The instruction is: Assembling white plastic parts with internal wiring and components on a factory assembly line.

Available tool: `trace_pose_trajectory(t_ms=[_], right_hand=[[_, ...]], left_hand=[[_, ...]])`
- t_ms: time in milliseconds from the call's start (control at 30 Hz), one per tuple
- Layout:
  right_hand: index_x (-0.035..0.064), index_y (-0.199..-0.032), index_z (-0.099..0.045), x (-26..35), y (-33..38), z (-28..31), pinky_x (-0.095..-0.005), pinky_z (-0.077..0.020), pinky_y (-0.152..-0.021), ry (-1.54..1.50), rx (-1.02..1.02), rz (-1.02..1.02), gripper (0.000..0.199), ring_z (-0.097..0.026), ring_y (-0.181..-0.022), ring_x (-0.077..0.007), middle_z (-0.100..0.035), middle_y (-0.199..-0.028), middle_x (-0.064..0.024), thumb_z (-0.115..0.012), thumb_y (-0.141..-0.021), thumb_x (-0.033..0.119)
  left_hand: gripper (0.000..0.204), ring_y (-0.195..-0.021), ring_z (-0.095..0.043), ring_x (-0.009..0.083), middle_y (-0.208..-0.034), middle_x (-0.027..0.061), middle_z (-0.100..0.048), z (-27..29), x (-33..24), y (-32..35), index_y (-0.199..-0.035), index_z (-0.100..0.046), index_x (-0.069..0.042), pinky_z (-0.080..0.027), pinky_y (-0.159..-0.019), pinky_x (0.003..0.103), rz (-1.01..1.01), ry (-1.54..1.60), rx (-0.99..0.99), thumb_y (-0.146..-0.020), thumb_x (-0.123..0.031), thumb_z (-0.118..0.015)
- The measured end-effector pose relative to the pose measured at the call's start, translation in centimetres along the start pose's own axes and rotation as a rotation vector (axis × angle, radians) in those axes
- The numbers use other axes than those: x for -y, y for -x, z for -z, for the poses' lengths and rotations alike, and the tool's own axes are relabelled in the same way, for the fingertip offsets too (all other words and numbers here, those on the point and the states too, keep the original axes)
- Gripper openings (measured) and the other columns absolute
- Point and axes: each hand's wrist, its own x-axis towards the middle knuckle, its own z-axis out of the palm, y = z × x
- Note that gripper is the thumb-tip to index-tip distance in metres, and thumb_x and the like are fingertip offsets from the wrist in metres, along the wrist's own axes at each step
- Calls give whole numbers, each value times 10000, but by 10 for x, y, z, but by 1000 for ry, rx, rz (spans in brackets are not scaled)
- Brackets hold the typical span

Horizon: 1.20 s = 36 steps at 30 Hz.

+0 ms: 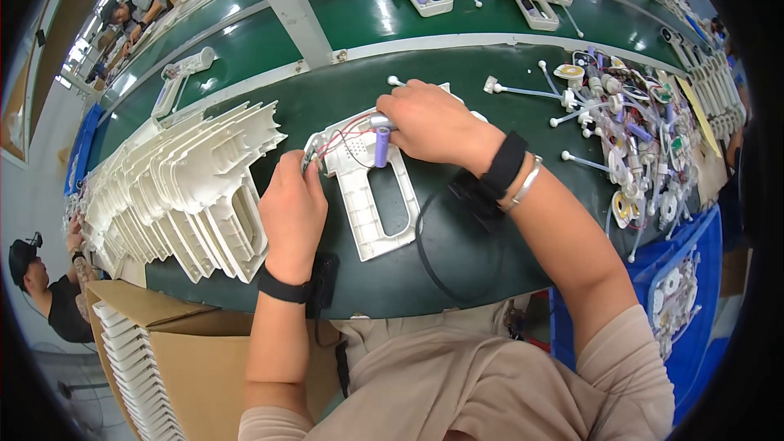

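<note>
My landmark: the white shell (358, 208) lies on the dark green surface (506, 261), open side up, between both hands. Its upper right is mostly behind the right hand (433, 126), so I can't read what's seated there. That hand is clamped on a silver cylinder (380, 121); only one end shows. Purple cylinder (381, 148) sits just below it, over the shell's handle opening. Left hand (296, 200) is at the shell's left end, thumb and fingertips close together by a small part (310, 160); too small to identify, can't tell if it's gripped. Red wires (336, 137) cross the shell; ends unclear to me. Stacked shells (184, 188) left of it overlap, can't count. Tangled wired parts (621, 131) right of it hide one another.
</note>
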Motion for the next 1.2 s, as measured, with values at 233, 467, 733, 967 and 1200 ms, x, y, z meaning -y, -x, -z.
trace_pose_trajectory(t_ms=[233,467,733,967,1200], right_hand=[[-17,-937,-590,-1,14,-18,-407,-528,-658,29,72,-28,217,-646,-750,-333,-615,-837,-179,-605,-774,126],[-14,-893,-545,1,36,-29,-355,-513,-518,35,-72,10,197,-644,-627,-276,-598,-786,-143,-600,-734,89],[53,-1005,-518,0,42,-32,-345,-501,-545,39,-26,-76,323,-628,-700,-231,-555,-838,-80,-662,-751,191],[29,-869,-519,-5,40,-32,-343,-483,-457,40,-194,8,173,-618,-551,-227,-563,-719,-95,-594,-736,109],[66,-1080,-496,-2,42,-39,-390,-500,-515,0,-102,-85,363,-630,-626,-285,-606,-829,-107,-618,-769,210]], left_hand=[[366,-614,-624,303,-713,143,-634,-11,-3,-11,-1185,-537,-21,-482,-535,396,-21,-196,242,-842,-124,-609],[369,-509,-567,278,-596,127,-565,-23,-3,-18,-1195,-559,-5,-441,-492,364,-74,-95,204,-844,-103,-615],[389,-468,-531,254,-569,128,-533,-26,-4,-15,-1215,-552,11,-430,-477,341,-107,-44,255,-843,-87,-617],[395,-500,-542,273,-597,142,-543,-25,3,-20,-1227,-541,11,-443,-506,353,-57,105,370,-853,-99,-606],[362,-738,-592,316,-784,132,-603,-7,-23,-23,-1160,-544,-2,-466,-628,410,-115,-208,304,-824,-116,-618]])
